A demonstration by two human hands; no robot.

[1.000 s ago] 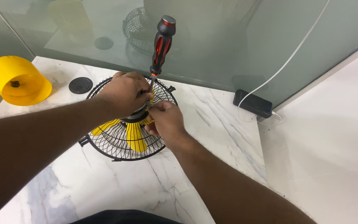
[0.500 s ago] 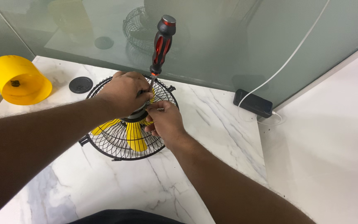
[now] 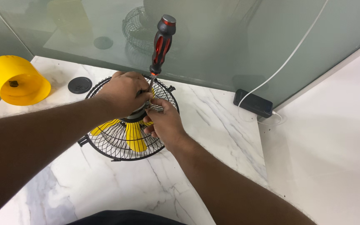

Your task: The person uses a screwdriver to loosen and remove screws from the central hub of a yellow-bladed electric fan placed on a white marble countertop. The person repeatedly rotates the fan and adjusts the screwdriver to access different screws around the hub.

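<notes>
A small fan with a black wire grille (image 3: 117, 148) and yellow blades (image 3: 135, 137) lies face down on the white marble table (image 3: 105, 187). My left hand (image 3: 123, 93) rests on its black centre hub and steadies the thin shaft of a red and black screwdriver (image 3: 161, 41), which stands almost upright. My right hand (image 3: 163, 121) pinches at the screwdriver's tip beside the hub; what lies between its fingers is hidden.
A yellow cylindrical housing (image 3: 17, 81) lies on its side at the far left, with a round black cap (image 3: 80, 85) next to it. A black power adapter (image 3: 253, 103) with a white cable (image 3: 288, 62) sits against the frosted glass partition (image 3: 230, 37) behind the fan.
My right hand has crept slightly up and left toward the screwdriver tip. The left hand and screwdriver have barely moved.
</notes>
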